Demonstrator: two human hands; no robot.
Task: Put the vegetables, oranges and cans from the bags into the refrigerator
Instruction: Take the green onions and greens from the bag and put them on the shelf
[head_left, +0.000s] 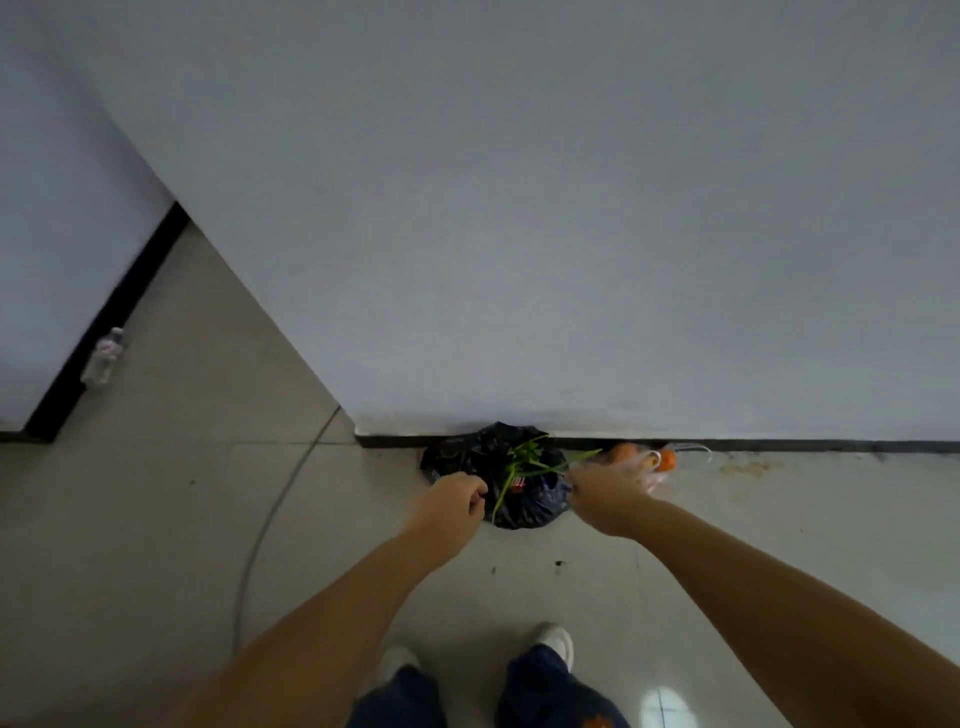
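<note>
Head view: left hand (451, 501) and right hand (602, 486) curled, pinching black bag (467, 454) rim; greens (524, 462) inside.

I see both arms stretched forward and down, bare forearms. Left hand (451, 501) loosely curled, fingers bent inward. Right hand (605, 486) knuckles up, fingers hidden, grip unclear.

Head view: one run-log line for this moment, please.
stage: unpacking | left hand: at black bag | right hand: over greens | oranges: bagged, on floor | grip: unclear
</note>
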